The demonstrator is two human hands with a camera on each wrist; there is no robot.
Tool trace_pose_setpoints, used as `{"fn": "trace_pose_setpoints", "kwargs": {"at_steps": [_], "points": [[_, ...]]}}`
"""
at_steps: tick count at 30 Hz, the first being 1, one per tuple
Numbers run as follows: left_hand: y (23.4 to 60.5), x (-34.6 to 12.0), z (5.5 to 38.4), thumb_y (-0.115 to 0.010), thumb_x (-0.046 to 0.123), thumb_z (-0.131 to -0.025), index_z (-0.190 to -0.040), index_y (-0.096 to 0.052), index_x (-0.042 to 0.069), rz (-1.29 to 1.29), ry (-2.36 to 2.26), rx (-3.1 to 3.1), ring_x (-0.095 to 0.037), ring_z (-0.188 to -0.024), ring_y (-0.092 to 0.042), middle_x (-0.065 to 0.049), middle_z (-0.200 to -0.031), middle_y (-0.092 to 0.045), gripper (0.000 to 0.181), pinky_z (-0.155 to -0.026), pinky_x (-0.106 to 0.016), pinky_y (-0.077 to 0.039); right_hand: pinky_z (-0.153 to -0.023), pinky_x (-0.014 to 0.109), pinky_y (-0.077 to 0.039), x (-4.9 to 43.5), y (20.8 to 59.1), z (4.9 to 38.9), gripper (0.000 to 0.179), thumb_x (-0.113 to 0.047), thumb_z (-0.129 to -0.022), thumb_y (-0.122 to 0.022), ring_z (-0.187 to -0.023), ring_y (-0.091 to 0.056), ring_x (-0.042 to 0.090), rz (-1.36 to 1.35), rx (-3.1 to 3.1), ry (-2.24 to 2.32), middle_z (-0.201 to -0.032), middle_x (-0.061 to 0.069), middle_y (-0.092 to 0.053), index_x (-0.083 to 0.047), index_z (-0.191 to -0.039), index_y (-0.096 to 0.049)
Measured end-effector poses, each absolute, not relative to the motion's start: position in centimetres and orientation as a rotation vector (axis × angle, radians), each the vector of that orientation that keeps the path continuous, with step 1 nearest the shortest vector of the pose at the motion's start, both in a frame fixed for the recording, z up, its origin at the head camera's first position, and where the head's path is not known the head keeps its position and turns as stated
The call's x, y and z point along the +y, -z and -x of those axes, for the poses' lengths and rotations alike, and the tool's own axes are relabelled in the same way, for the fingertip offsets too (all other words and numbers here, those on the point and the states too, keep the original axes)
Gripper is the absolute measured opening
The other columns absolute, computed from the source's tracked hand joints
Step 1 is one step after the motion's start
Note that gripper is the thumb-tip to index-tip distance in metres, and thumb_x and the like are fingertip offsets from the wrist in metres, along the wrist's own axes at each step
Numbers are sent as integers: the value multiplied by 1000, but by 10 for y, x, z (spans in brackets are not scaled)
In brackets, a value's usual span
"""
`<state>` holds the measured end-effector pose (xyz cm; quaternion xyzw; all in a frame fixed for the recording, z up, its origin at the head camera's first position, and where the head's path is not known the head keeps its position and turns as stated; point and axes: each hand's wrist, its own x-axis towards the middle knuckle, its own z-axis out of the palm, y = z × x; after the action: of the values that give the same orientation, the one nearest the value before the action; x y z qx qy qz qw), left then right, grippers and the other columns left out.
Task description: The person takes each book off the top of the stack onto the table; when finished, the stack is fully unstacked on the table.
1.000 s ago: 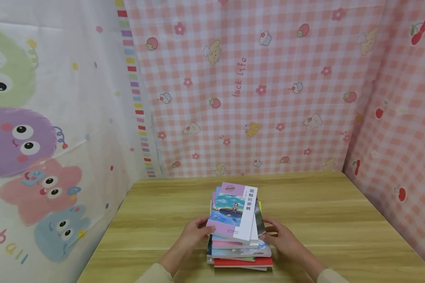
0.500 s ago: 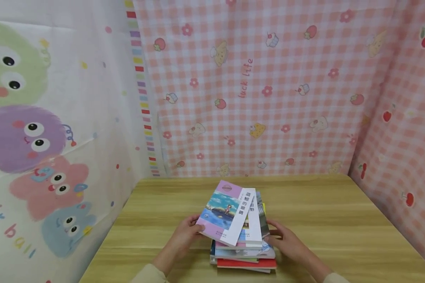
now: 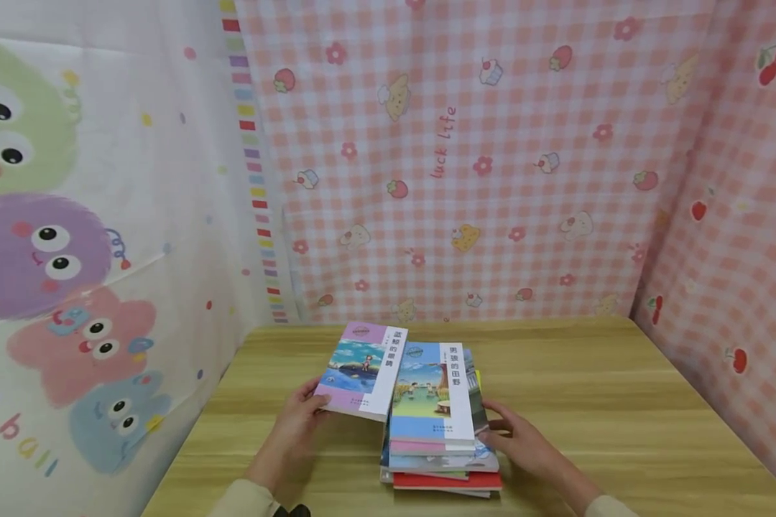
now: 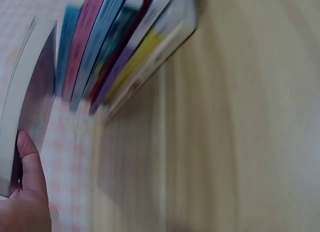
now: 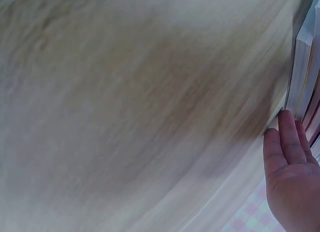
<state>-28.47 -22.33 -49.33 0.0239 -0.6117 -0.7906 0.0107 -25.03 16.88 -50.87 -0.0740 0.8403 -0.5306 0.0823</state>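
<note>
My left hand (image 3: 294, 418) pinches a pink-and-white paperback book (image 3: 361, 368) by its lower left edge, thumb on the cover. That book is raised, just left of the stack; in the left wrist view, a gap separates the book (image 4: 25, 87) from the stack's spines (image 4: 92, 47). On top of the stack lies a blue-and-white paperback (image 3: 423, 391) with a picture of trees and a field. Several books lie under it, one with a red edge (image 3: 446, 481) near the bottom. My right hand (image 3: 516, 435) touches the stack's right side, its fingers extended along the book edges (image 5: 301, 67) in the right wrist view.
The stack stands on a wood-grain table (image 3: 595, 388). Behind it hangs a pink checked curtain (image 3: 524, 201), which continues down the right side. A white curtain (image 3: 162, 194) with cartoon figures borders the left.
My left hand has drawn the pink-and-white book off the top of the stack towards the left, uncovering the blue-and-white one. My right hand has stayed at the stack's right side.
</note>
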Motion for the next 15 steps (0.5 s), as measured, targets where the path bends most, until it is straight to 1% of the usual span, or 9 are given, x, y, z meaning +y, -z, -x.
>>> {"fn": "trace_pose_setpoints", "kwargs": {"at_steps": [5, 10, 12, 13, 15], "points": [[488, -256, 297, -46, -10, -97, -145, -26, -18, -146, 2388, -1911, -8, -84, -64, -9, -110, -59, 53, -77, -28, -56, -97, 59, -45, 168, 511, 252, 64, -24, -93, -71, -115, -59, 37, 214, 2521, 1576, -122, 18, -63, -9, -149, -43], [487, -292, 308, -45, -7, -100, -149, -19, -16, -228, 2333, -1946, -4, -82, -61, -6, -111, -56, 57, -81, -27, -55, -95, 59, -46, 169, 512, 253, 64, -22, -93, -70, -113, -60, 38, 237, 2533, 1577, -121, 20, -64, -6, -149, -42], [489, -305, 313, -46, -6, -100, -150, -19, -15, -263, 2303, -1969, -3, -80, -61, -6, -110, -56, 57, -82, -27, -55, -95, 59, -46, 169, 512, 252, 64, -21, -93, -70, -113, -60, 39, 243, 2532, 1584, -121, 21, -63, -5, -149, -42], [491, -312, 314, -45, -5, -100, -150, -18, -16, -268, 2287, -1989, -2, -81, -60, -9, -114, -56, 57, -83, -27, -55, -94, 60, -46, 169, 512, 252, 65, -21, -93, -70, -113, -60, 39, 242, 2531, 1586, -121, 21, -63, -5, -149, -42], [496, -324, 317, -43, -5, -101, -150, -17, -17, -289, 2261, -2030, -2, -81, -60, -20, -121, -53, 57, -83, -26, -55, -94, 60, -46, 169, 513, 251, 65, -22, -93, -71, -112, -60, 39, 229, 2532, 1584, -120, 21, -63, -5, -149, -42]]}}
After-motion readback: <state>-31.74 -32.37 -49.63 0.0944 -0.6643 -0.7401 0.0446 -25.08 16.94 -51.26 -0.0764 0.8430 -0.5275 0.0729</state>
